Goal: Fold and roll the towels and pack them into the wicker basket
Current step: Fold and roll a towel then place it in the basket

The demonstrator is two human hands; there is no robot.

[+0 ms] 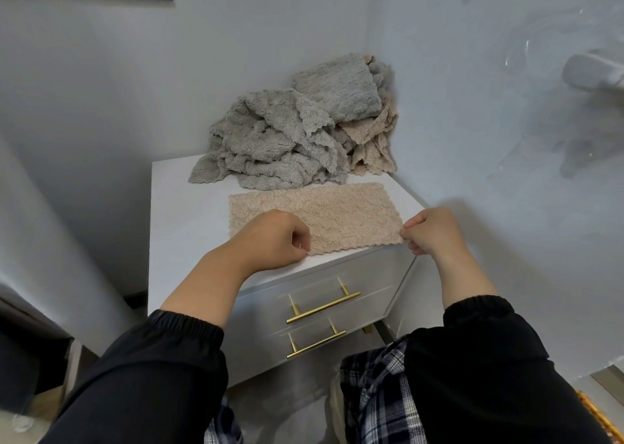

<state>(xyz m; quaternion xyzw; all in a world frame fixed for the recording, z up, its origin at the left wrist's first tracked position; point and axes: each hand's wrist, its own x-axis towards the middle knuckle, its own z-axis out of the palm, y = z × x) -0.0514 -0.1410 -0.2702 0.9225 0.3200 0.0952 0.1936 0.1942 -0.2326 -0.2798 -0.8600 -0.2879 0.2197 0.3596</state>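
Surface (175,207), white. Towel heap (287,139) at its back: soft, light and limp, I judge. Beige towel (337,214) flat at the front edge; corners should hold best. My left hand (270,237) and right hand (429,231), apart, each pinch its near edge.

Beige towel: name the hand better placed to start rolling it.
Right, probably: the right hand pinches the near right corner of the beige towel, at a short end, while the left hand holds the near edge further in.

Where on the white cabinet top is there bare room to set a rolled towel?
Bare strip along the left edge of the white cabinet top, beside the flat beige towel and the crumpled grey towel pile. Crowded: back right corner, front.
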